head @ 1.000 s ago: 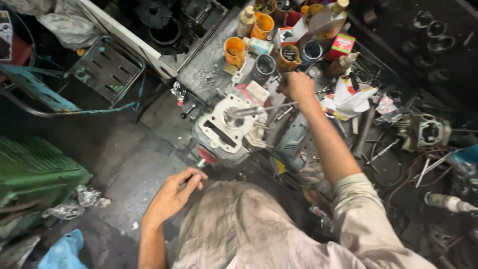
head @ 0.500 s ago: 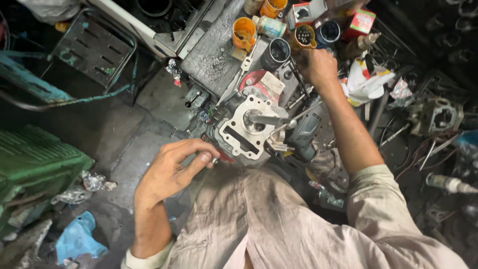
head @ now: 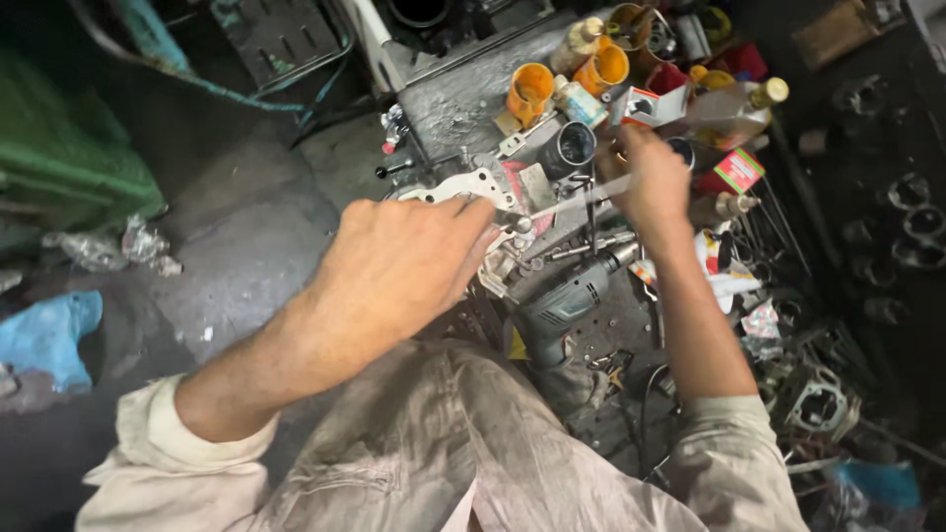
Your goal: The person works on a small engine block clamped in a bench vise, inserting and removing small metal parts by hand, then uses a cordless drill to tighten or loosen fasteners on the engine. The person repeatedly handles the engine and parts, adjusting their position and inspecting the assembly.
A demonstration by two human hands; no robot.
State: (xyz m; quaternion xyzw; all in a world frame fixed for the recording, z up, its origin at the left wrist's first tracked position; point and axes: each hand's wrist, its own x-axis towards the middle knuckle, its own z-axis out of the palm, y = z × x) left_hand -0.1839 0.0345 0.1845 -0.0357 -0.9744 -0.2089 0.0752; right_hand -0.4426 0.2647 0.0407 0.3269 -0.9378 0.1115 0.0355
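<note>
Under the left hand point(head: 399, 271), grip clamped on it, the metal engine part point(head: 463, 187); right hand point(head: 652, 182) beyond, grip shut around a thin rod point(head: 576, 200)

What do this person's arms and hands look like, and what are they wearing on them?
Both hands are bare: no gloves, rings or watch show on the left hand or the right hand. The forearms are uncovered too. Pale beige sleeves of a loose, creased, work-stained shirt are pushed up toward the elbows on both arms.
</note>
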